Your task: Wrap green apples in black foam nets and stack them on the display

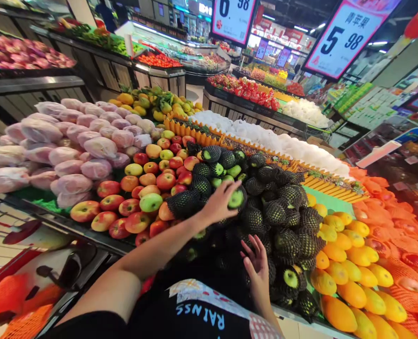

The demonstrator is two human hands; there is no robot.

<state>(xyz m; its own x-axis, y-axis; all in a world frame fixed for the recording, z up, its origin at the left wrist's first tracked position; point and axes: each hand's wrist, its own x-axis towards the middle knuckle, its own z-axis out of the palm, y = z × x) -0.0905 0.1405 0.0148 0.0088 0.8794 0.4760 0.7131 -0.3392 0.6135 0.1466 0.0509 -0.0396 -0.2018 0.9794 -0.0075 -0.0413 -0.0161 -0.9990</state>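
My left hand reaches across to the green apples, its thumb and fingers curved around a green apple in a dark foam net. The apple's bare green top faces up. Lower down, near the front of the display, my right hand is raised with its fingers apart and nothing in it. Beside and beyond both hands lies a heap of netted green apples, several with bare tops showing. Loose red and yellow apples lie to the left of my left hand.
Wrapped pink fruit is piled at the left. Yellow oval fruit and orange-netted fruit lie to the right. A yellow slatted divider runs behind the apples. Price signs hang above. A cart stands at lower left.
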